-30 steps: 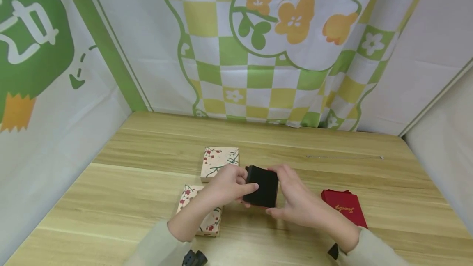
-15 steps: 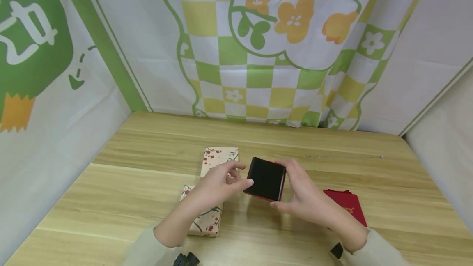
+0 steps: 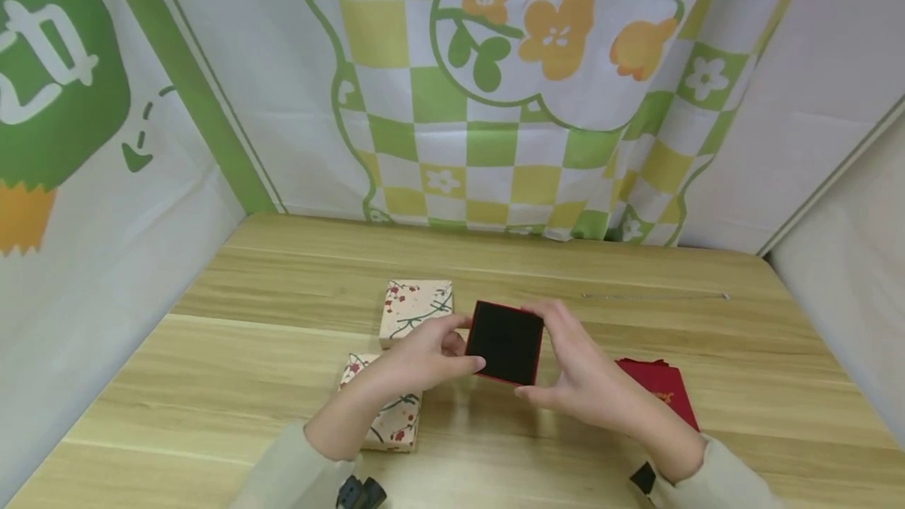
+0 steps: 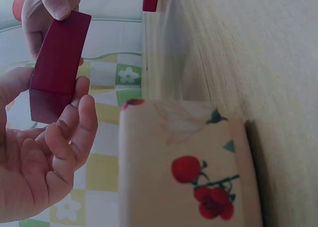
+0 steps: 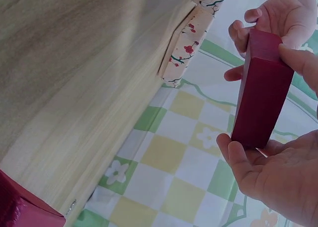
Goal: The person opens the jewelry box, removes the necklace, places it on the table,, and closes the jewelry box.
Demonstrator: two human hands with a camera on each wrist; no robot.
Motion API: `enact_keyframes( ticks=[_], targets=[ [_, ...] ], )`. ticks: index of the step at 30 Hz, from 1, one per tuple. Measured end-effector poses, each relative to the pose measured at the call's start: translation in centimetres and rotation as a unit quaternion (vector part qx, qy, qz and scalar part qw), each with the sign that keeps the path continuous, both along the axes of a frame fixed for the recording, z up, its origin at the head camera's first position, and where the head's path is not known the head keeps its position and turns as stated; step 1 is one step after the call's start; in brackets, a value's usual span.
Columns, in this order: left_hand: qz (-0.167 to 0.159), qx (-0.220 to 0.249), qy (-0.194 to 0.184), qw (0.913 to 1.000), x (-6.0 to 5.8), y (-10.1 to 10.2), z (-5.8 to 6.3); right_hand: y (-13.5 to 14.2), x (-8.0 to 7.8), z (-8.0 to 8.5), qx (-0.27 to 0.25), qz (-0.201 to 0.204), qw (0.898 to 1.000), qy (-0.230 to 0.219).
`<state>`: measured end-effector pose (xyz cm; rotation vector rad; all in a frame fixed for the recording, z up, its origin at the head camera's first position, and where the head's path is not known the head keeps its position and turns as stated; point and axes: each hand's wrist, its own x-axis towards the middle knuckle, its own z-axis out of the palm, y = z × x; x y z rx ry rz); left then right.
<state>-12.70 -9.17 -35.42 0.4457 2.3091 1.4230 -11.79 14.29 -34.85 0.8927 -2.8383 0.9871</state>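
Note:
A small red box (image 3: pixel 505 342) with a black pad filling its inside is held up above the table, its dark face toward the head camera. My right hand (image 3: pixel 583 371) grips its right side between thumb and fingers. At the left side, my left hand (image 3: pixel 417 356) pinches the box, the thumb lying over the near left corner of the black pad. In the left wrist view the plain red side of the box (image 4: pixel 59 63) shows between both hands. The right wrist view also shows the red box (image 5: pixel 262 95) from outside, with its black inside hidden.
Two flower-patterned boxes, one farther (image 3: pixel 415 309) and one nearer (image 3: pixel 396 422) partly behind my left arm, lie on the wooden table (image 3: pixel 212 383). A red pouch-like item with gold lettering (image 3: pixel 665 387) lies at right. A thin chain (image 3: pixel 654 297) stretches behind it.
The black pad, raised and tilted earlier, now sits level within the red rim. My left hand loosened from the box, then closed on its left side again. The right hand keeps its hold.

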Motion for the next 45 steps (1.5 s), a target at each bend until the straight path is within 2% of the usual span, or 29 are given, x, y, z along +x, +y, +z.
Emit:
enact_keyframes(
  ticks=[11,16,20,28,33,39,42,45],
  targets=[
    [0.0,-0.007,-0.005,1.0,-0.3,0.2,0.1,-0.2,0.2,0.3,0.017,0.007,1.0,0.02],
    [0.028,-0.024,-0.002,0.9993,-0.7,0.0,0.3,-0.1,0.2,0.4,0.019,0.021,0.999,0.022],
    [0.041,-0.007,0.014,0.999,-1.2,0.1,0.6,-0.1,0.3,0.6,0.026,0.034,0.999,0.023],
    [0.031,0.034,0.043,0.998,-1.7,0.2,0.2,-0.1,0.5,0.6,0.038,0.04,0.998,0.02],
    [0.025,0.039,0.068,0.9966,-1.8,0.5,0.0,-0.1,0.5,0.6,0.046,0.039,0.998,0.026],
    [0.04,0.023,0.088,0.995,-1.7,0.7,-0.1,-0.1,0.5,0.4,0.044,0.034,0.998,0.025],
    [0.04,0.017,0.083,0.9956,-1.6,0.5,-0.2,0.1,0.2,0.4,0.031,0.035,0.999,0.014],
    [0.024,0.036,0.057,0.9975,-1.4,-0.1,-0.2,0.5,-0.2,0.5,0.009,0.039,0.999,0.004]
  ],
)
